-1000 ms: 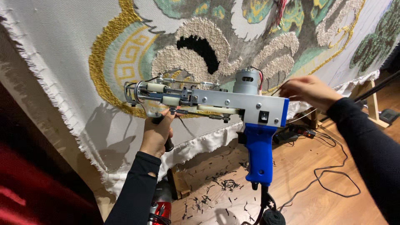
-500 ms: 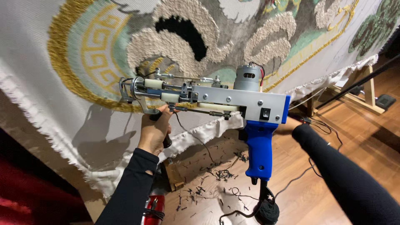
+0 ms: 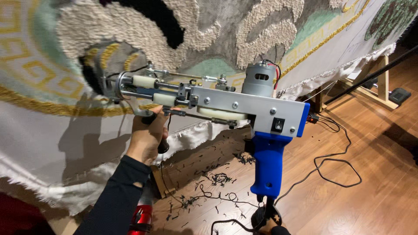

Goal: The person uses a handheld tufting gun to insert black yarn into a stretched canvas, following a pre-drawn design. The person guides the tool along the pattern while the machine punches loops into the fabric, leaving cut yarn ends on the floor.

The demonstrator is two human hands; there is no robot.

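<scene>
Tufting gun (image 3: 217, 106) sits centre frame, nose pressed toward the backing cloth (image 3: 52, 143) on the frame, closer to the cloth than half a second back. View has pushed in too: the gold key-pattern ring (image 3: 26, 69) now fills the upper left corner and the cloth's lower fringe has dropped toward the bottom edge. Reads as the gun being lined up on the grey patch beside the black tufted area (image 3: 161, 17).

Left hand (image 3: 146, 137) wraps fully closed on the black front handle (image 3: 162, 146) under the gun's nose, thumb up near the metal foot, wrist bent back, forearm in a dark sleeve (image 3: 115, 200) rising from the lower left.

Right hand: gone from the cloth's right edge where it was a second ago. Now only a sliver of dark sleeve at the bottom edge under the power cord (image 3: 331, 169), below the blue pistol grip (image 3: 267, 165). Hand itself not visible, so cannot tell its grip; blue grip is bare, nobody holding it. Gun's weight is on the left hand alone, as far as shows.

Grey motor (image 3: 259, 80) with red wires sits on top of the gun, black rocker switch (image 3: 278, 125) on the side plate. Yarn snippets (image 3: 217, 178) litter the wooden floor (image 3: 370, 204) below the cloth's lower edge. Red canister (image 3: 140, 219) stands near the left elbow. Wooden frame leg (image 3: 383, 80) at the right edge.
</scene>
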